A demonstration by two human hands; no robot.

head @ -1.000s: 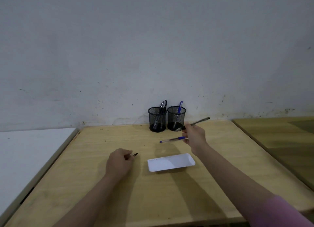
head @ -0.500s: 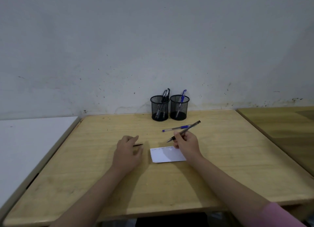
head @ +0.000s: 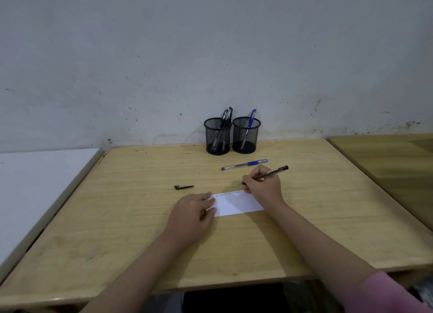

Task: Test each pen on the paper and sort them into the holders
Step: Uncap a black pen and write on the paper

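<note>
Right hand (head: 263, 186) pinches a slim dark pen (head: 271, 172) over the white paper slip (head: 236, 205) — left hand (head: 194, 215) lies flat, fingers pinning its edge, on the smooth wooden table (head: 117, 219); mesh holders (head: 232, 136) stand behind.

A pale grey-white wall (head: 210, 55) fills the upper half of the view, scuffed and speckled with dark marks, most densely along its base. Against it stands a light wooden worktop (head: 140, 230) with visible grain. To the left, just beside it, sits a white surface (head: 35, 184). To the right is a second wooden table (head: 386, 163), darker in tone. The light is soft and dim.
</note>
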